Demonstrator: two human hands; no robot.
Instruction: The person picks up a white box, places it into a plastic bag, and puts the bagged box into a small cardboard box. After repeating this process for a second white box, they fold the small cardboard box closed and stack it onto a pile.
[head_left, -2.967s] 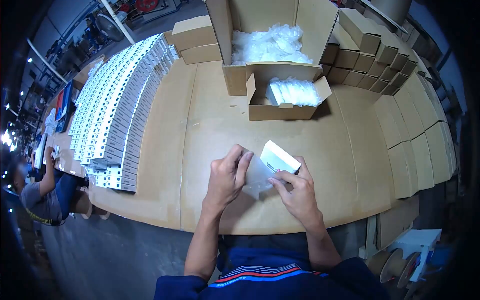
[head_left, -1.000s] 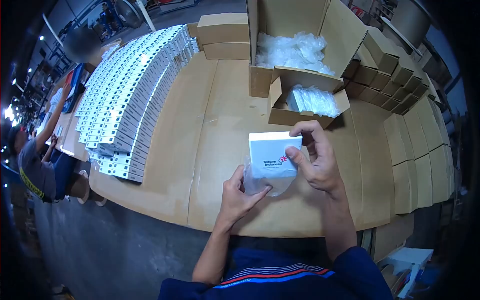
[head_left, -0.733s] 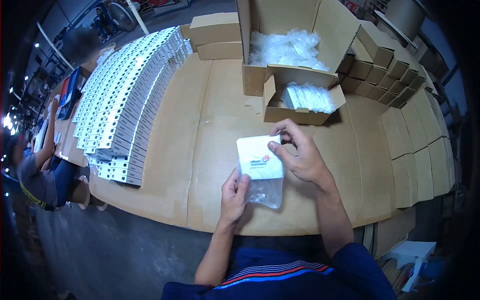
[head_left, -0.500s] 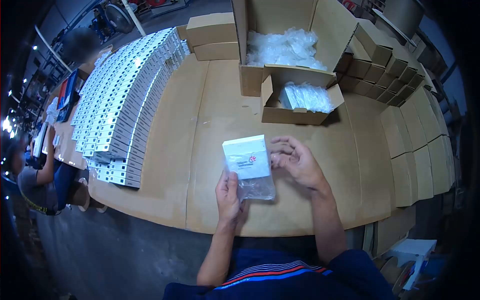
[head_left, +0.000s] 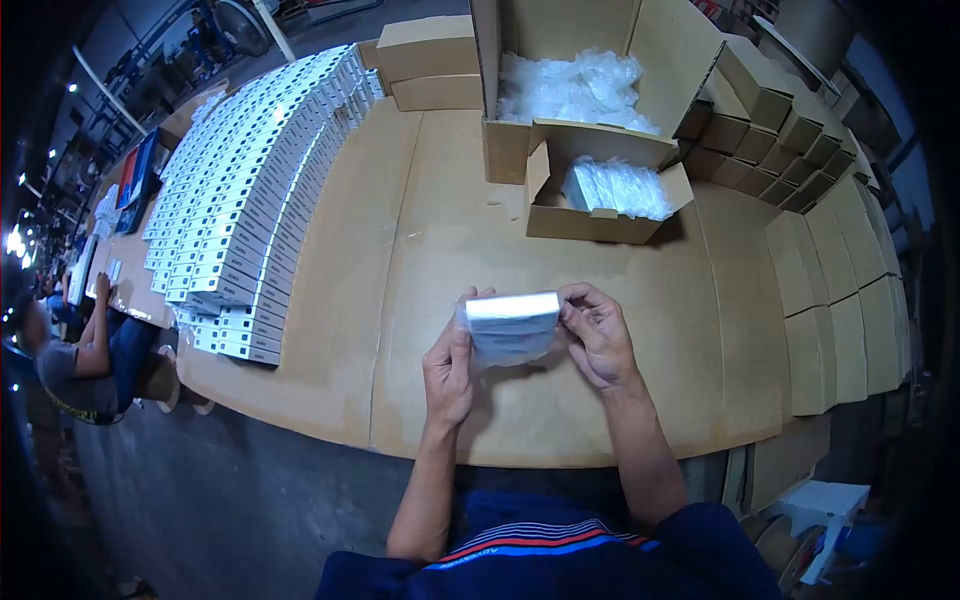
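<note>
Between my two hands is a small white box in a clear plastic bag [head_left: 512, 325], tilted so that its narrow white edge faces up. My left hand [head_left: 450, 370] grips the left side, thumb in front. At the right upper corner, the fingers of my right hand [head_left: 598, 335] pinch the bag. Beyond them stands an open small carton [head_left: 590, 228] holding several plastic-wrapped packs [head_left: 620, 190]. Behind it a larger open carton [head_left: 505, 155] contains a heap of clear plastic bags [head_left: 572, 90].
A large stack of white boxes [head_left: 250, 200] fills the left of the cardboard-covered table [head_left: 440, 230]. Brown cartons [head_left: 830, 300] are piled along the right, and another carton [head_left: 430, 60] stands at the back. At far left another person [head_left: 85, 360] sits beside the table.
The bagged box has tipped so its edge, not its printed face, shows. My right hand, formerly beside it, now holds its right corner.
</note>
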